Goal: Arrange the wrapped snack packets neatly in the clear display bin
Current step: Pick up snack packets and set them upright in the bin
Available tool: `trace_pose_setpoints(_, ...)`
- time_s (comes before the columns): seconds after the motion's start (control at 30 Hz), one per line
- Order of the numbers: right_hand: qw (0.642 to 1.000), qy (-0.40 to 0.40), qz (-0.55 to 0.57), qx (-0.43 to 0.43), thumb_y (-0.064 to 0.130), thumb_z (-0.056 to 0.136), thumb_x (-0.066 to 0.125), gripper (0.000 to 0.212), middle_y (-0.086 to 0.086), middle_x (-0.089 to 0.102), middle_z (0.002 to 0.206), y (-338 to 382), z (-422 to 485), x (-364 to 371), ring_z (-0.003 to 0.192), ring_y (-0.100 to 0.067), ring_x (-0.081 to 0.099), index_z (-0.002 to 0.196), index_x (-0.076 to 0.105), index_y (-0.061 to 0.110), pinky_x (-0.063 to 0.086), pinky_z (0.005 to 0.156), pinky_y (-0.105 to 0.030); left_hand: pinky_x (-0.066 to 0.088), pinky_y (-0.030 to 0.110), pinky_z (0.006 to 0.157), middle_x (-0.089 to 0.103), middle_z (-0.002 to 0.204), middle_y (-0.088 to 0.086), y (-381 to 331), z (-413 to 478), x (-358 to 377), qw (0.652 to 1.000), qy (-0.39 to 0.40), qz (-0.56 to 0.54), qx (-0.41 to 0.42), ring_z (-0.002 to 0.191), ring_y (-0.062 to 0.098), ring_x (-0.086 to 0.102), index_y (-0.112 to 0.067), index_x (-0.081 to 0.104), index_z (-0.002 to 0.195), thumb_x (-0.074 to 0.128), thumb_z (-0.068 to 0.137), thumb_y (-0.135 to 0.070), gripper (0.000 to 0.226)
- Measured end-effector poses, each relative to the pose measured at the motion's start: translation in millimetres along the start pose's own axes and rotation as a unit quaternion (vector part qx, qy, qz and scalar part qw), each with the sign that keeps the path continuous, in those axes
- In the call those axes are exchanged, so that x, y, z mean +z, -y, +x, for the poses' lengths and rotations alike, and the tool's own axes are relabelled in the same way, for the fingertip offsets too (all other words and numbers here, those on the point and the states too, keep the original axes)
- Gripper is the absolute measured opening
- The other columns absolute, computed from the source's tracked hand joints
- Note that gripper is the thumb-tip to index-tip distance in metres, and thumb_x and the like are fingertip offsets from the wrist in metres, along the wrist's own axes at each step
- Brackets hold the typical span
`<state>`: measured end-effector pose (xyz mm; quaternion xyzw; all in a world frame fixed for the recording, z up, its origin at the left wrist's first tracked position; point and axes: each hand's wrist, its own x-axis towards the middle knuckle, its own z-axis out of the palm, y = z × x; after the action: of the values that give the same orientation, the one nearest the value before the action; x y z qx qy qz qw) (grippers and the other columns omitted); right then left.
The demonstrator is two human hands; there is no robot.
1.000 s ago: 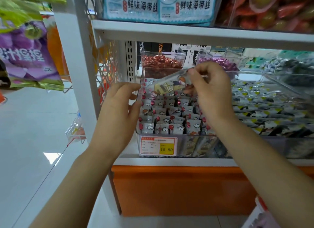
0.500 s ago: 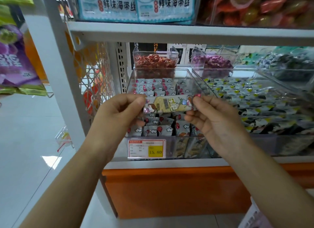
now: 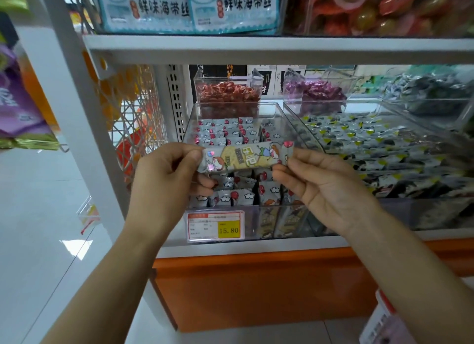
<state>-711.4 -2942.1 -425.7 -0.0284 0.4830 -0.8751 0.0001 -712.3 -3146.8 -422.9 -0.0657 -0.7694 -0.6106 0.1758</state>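
Left hand (image 3: pixel 166 179) now pinches packet (image 3: pixel 246 157) edge.

The held packet (image 3: pixel 246 156) is showing silver-grey wrap, a pale yellow panel, cartoon figures, red balloons. The stacked packets (image 3: pixel 243 197) are showing grey with white clouds and red balloons. The price tag (image 3: pixel 215 225) is showing red, white, yellow. The shelf base (image 3: pixel 256 292) is showing orange.
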Motion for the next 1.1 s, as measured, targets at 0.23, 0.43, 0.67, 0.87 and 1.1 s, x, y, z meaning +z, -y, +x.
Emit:
trace_pose_setpoints(0.23, 0.989, -0.033, -0.105, -0.097, -0.008, 0.09, 0.048, 0.014, -0.002, 0.069, 0.064, -4.3, -0.3, -3.0, 0.066, -0.018, 0.071, 0.09, 0.059, 0.001, 0.056, 0.059, -0.02, 0.055, 0.017, 0.061, 0.068, 0.065, 0.001, -1.8, 1.5, -4.7, 0.983, 0.076, -0.155, -0.066, 0.065, 0.015, 0.071, -0.01, 0.066, 0.101, 0.057, 0.084, 0.001, 0.023)
trace_pose_setpoints(0.43, 0.987, -0.009, -0.112, -0.111, 0.015, 0.089, 0.057, 0.008, 0.004, 0.068, 0.068, -5.4, -0.8, -0.1, 0.07, -0.025, 0.071, 0.088, 0.059, 0.007, 0.056, 0.054, -0.028, 0.053, 0.013, 0.063, 0.065, 0.086, 0.019, -7.1, -4.2, -4.0, 0.994, 0.09, -0.06, 0.001, 0.069, 0.013, 0.071, -0.024, 0.064, 0.101, 0.056, 0.085, 0.007, 0.035)
trace_pose_setpoints(0.67, 0.954, -0.017, -0.251, -0.165, -0.004, 0.086, 0.058, 0.021, 0.012, 0.069, 0.076, -10.2, 0.0, -3.9, 0.072, -0.02, 0.072, 0.091, 0.06, 0.015, 0.059, 0.064, -0.028, 0.054, 0.017, 0.077, 0.071, 0.099, -0.001, -6.7, -6.1, -2.6, 0.988, 0.126, -0.083, -0.022, 0.084, 0.012, 0.071, -0.027, 0.061, 0.116, 0.058, 0.088, -0.011, 0.032)
trace_pose_setpoints(0.87, 0.964, 0.05, -0.212, -0.153, -0.007, 0.075, 0.05, 0.018, -0.008, 0.071, 0.093, -11.1, -3.0, 0.3, 0.089, -0.022, 0.07, 0.083, 0.06, 0.007, 0.058, 0.068, -0.028, 0.053, 0.016, 0.075, 0.072, 0.098, 0.005, -5.4, -6.1, -0.7, 0.99, 0.114, -0.083, -0.02, 0.087, 0.014, 0.07, -0.015, 0.061, 0.116, 0.061, 0.081, -0.017, 0.035)
trace_pose_setpoints(1.1, 0.946, 0.016, -0.27, -0.18, 0.009, 0.085, 0.063, 0.008, -0.002, 0.07, 0.083, -11.5, -5.1, 4.1, 0.081, -0.017, 0.069, 0.088, 0.07, 0.011, 0.057, 0.063, -0.024, 0.054, 0.037, 0.088, 0.06, 0.109, 0.026, -6.7, -8.4, -3.4, 0.99, 0.137, -0.025, 0.0, 0.099, 0.033, 0.062, -0.028, 0.062, 0.117, 0.064, 0.069, -0.036, 0.048)
